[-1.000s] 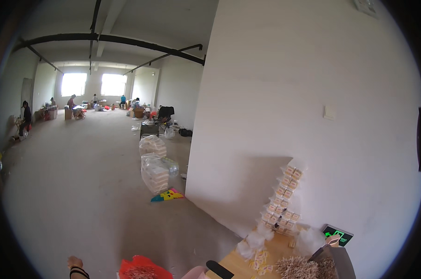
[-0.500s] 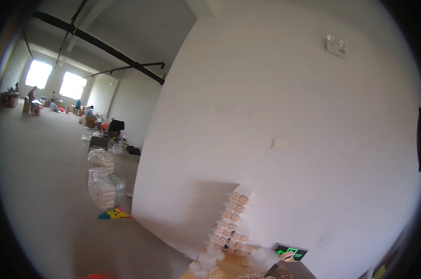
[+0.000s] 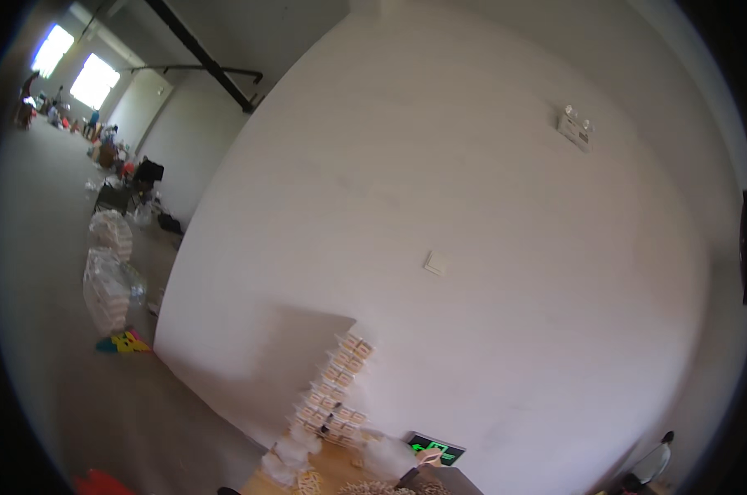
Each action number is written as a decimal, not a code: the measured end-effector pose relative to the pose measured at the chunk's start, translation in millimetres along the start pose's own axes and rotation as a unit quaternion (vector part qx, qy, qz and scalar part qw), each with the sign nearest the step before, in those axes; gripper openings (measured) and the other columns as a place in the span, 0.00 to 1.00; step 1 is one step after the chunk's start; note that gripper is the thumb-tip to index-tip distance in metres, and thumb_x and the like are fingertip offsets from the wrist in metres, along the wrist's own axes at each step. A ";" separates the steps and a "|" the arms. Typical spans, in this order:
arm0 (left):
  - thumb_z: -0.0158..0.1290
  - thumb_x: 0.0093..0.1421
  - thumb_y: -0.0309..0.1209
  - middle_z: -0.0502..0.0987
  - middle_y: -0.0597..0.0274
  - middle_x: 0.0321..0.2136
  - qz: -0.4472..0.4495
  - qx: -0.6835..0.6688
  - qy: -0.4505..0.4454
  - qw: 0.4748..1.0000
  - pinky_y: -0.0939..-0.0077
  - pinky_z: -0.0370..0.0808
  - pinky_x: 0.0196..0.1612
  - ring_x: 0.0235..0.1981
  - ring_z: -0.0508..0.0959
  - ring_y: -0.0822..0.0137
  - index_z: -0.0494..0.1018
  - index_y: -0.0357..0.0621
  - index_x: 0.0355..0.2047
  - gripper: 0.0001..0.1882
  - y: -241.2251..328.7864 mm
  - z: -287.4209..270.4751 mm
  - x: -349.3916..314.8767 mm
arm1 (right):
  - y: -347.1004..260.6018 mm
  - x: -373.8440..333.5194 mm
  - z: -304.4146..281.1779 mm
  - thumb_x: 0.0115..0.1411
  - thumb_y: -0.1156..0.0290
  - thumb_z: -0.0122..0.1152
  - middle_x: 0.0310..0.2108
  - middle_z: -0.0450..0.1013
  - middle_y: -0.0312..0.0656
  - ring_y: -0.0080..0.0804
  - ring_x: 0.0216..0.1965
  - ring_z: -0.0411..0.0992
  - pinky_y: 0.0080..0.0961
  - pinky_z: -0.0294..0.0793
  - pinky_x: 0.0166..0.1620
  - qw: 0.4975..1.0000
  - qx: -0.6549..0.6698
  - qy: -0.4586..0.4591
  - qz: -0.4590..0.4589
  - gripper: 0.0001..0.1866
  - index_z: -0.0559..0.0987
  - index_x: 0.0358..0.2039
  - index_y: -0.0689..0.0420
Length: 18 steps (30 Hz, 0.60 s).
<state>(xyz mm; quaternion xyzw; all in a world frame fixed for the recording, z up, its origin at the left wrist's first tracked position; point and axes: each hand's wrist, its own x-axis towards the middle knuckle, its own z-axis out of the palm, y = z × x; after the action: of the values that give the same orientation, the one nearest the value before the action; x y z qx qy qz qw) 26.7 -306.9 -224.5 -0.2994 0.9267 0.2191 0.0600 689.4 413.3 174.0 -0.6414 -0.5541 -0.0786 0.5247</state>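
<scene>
Neither of my hands shows in the head view. At the lower edge stands a tan table [image 3: 332,456]. A tall stack of clear-wrapped packs [image 3: 335,381] with pale, tan-marked contents rises from it against the wall. Crumpled clear plastic bags [image 3: 291,454] lie beside the stack, and small yellowish pieces [image 3: 308,481] are near them. A heap of small brownish pieces [image 3: 373,488] is cut off by the frame edge. Close to it, a dark-handled object with a pale pinkish end [image 3: 428,456] sticks up; its kind is unclear.
A white wall [image 3: 472,181] fills the middle, with a switch plate [image 3: 436,262] and a twin-lamp light [image 3: 575,129]. A green exit sign [image 3: 448,450] is low down. Bagged stacks [image 3: 106,289] line the left floor. A person [image 3: 657,459] is at lower right; others are far left.
The view has swung right and tilted, so the stack, table and wall fittings sit further left. A person has come into sight at lower right. The stack looks unchanged.
</scene>
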 end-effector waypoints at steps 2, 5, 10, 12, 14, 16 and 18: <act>0.53 0.64 0.35 0.81 0.53 0.46 0.005 -0.016 -0.022 1.000 0.63 0.76 0.53 0.51 0.79 0.54 0.79 0.42 0.47 0.15 7.7 23.3 -21.6 | -4.0 19.2 -22.3 0.61 0.61 0.54 0.36 0.79 0.60 0.56 0.39 0.76 0.48 0.75 0.44 1.000 -0.007 0.016 -0.008 0.16 0.83 0.37 0.58; 0.53 0.64 0.35 0.81 0.53 0.46 0.005 -0.043 -0.050 0.998 0.63 0.76 0.53 0.50 0.79 0.54 0.79 0.42 0.47 0.15 15.0 52.5 -53.9 | -18.3 46.6 -45.2 0.61 0.61 0.54 0.36 0.79 0.59 0.55 0.39 0.76 0.48 0.75 0.44 0.999 -0.012 0.035 -0.022 0.16 0.83 0.37 0.59; 0.53 0.64 0.35 0.81 0.53 0.45 -0.010 -0.088 -0.070 0.994 0.63 0.76 0.53 0.50 0.79 0.55 0.79 0.42 0.47 0.15 20.7 74.7 -89.6 | -47.3 74.2 -47.4 0.61 0.61 0.54 0.36 0.79 0.59 0.54 0.39 0.76 0.47 0.75 0.44 0.998 -0.001 0.045 -0.038 0.16 0.83 0.37 0.59; 0.53 0.64 0.35 0.81 0.53 0.45 -0.016 -0.106 -0.067 0.992 0.63 0.76 0.52 0.49 0.79 0.55 0.79 0.42 0.47 0.15 21.9 74.7 -93.2 | -53.8 74.4 -37.5 0.61 0.61 0.54 0.36 0.79 0.59 0.54 0.39 0.77 0.47 0.75 0.44 0.998 0.009 0.042 -0.037 0.16 0.83 0.37 0.59; 0.53 0.64 0.35 0.81 0.53 0.45 -0.019 -0.124 -0.061 0.990 0.63 0.76 0.52 0.49 0.80 0.55 0.79 0.41 0.47 0.15 25.7 72.6 -93.4 | -57.8 72.5 -25.8 0.61 0.61 0.54 0.36 0.79 0.59 0.54 0.39 0.77 0.47 0.75 0.44 0.999 0.020 0.039 -0.032 0.16 0.83 0.37 0.59; 0.53 0.64 0.35 0.81 0.53 0.45 -0.019 -0.141 -0.053 0.988 0.63 0.76 0.52 0.49 0.80 0.55 0.79 0.41 0.47 0.15 32.2 69.4 -90.7 | -59.4 68.5 -13.2 0.61 0.61 0.54 0.36 0.79 0.59 0.53 0.39 0.77 0.46 0.75 0.43 0.999 0.030 0.036 -0.025 0.16 0.83 0.37 0.59; 0.53 0.64 0.34 0.82 0.53 0.44 -0.017 -0.160 -0.041 0.986 0.64 0.76 0.52 0.48 0.80 0.55 0.79 0.41 0.46 0.14 40.6 64.1 -82.5 | -58.9 59.2 1.8 0.61 0.61 0.54 0.36 0.79 0.58 0.53 0.39 0.77 0.46 0.75 0.43 0.998 0.042 0.033 -0.013 0.16 0.83 0.37 0.59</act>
<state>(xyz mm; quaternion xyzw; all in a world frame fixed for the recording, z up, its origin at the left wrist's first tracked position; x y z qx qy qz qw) 69.0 -205.6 -246.9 -0.3111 0.8714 0.3756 0.0533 663.9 442.2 248.2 -0.6088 -0.5473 -0.0830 0.5683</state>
